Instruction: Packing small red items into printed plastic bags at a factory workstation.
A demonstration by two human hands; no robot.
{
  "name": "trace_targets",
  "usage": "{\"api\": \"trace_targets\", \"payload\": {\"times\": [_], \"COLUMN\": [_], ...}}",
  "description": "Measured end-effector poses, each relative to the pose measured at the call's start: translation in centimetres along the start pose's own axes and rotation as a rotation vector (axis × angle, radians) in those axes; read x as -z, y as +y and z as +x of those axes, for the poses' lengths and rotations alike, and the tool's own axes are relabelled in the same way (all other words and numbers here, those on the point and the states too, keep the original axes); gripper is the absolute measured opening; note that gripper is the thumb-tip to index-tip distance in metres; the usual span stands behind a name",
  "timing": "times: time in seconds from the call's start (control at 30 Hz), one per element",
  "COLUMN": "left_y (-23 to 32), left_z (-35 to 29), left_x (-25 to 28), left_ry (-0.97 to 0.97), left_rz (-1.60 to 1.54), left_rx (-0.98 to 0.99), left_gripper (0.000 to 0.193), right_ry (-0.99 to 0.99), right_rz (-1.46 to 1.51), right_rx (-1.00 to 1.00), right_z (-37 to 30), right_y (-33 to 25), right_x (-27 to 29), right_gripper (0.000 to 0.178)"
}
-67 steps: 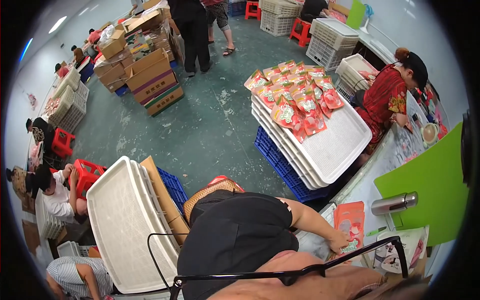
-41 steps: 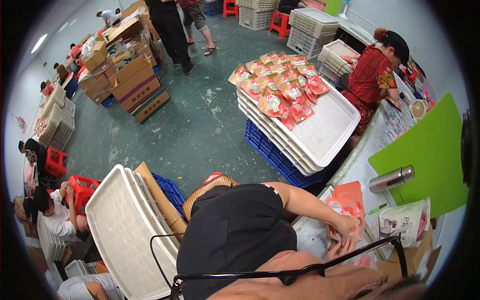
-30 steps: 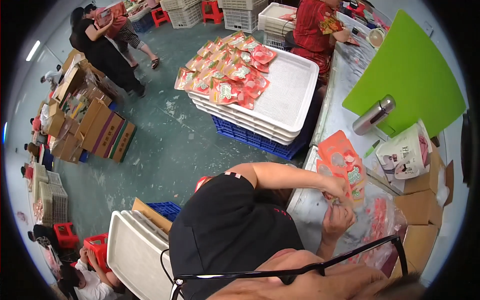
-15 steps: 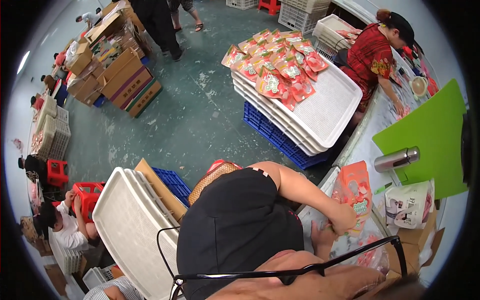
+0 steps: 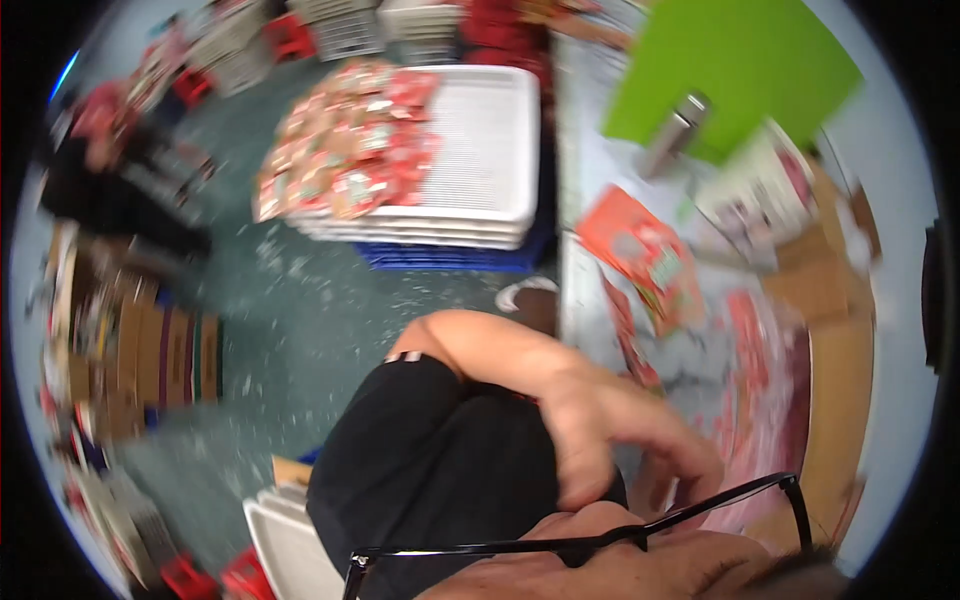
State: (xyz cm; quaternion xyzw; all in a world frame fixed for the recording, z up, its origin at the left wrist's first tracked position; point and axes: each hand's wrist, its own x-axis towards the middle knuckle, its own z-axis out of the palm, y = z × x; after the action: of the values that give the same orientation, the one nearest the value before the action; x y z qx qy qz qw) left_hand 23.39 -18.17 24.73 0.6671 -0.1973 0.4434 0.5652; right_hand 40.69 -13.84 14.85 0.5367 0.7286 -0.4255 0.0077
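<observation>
My left hand (image 5: pixel 625 425) reaches down over the work table (image 5: pixel 585 300), thumb apart from the fingers, with nothing visible in it. Beneath it, my right hand (image 5: pixel 655 488) is mostly hidden and blurred, so its grip does not show. Beyond the hands, flat orange-red pouches (image 5: pixel 640 248) lie overlapping on the marbled tabletop. Nearer, a narrow red pouch (image 5: pixel 630 340) lies beside my left wrist. To the right of my hands, clear plastic with pink-red pieces (image 5: pixel 755 390) lies next to an open cardboard box (image 5: pixel 835 370).
A steel flask (image 5: pixel 675 135) stands near a green board (image 5: pixel 740 75) and a white printed bag (image 5: pixel 760 195). Left of the table, stacked white trays (image 5: pixel 480 150) hold many filled pouches (image 5: pixel 350 140) above a blue crate (image 5: pixel 440 257). Another person's arm (image 5: pixel 590 30) rests at the far table end.
My view has swung toward the table, shifting the trays left. My left hand has left the orange-red pouches and come closer to my body, with its fingers spread.
</observation>
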Motion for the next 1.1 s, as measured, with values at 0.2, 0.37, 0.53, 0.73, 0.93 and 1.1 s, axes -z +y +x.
{"api": "trace_targets", "payload": {"times": [0.2,0.37,0.53,0.73,0.93,1.1], "left_y": [-2.7,-4.5,-6.7,-6.1,-10.1,-13.5], "left_z": [1.9,3.3,4.0,5.6,3.1,-6.3], "left_x": [-1.6,-2.1,-3.3,-1.1,4.4,6.9], "left_ry": [-0.178,-0.301,-0.304,-0.545,-0.429,-0.5], "left_rz": [-0.474,-0.903,-0.893,-0.879,-0.103,0.49], "left_rx": [0.121,0.35,0.149,0.47,0.42,0.875], "left_gripper": [0.095,0.091,0.086,0.071,0.084,0.113], "right_ry": [0.029,0.093,0.132,-0.005,0.013,0.038], "right_rz": [-0.069,-0.063,0.042,0.067,0.09,0.373], "right_rx": [0.409,0.42,0.457,0.391,0.408,0.445], "right_z": [1.7,-0.2,-1.8,-2.2,-4.4,-5.0], "right_y": [4.0,5.7,6.5,6.9,6.6,6.0], "right_x": [-2.7,-3.1,-2.8,-3.0,-1.2,-0.5], "right_gripper": [0.047,0.05,0.05,0.051,0.044,0.034]}}
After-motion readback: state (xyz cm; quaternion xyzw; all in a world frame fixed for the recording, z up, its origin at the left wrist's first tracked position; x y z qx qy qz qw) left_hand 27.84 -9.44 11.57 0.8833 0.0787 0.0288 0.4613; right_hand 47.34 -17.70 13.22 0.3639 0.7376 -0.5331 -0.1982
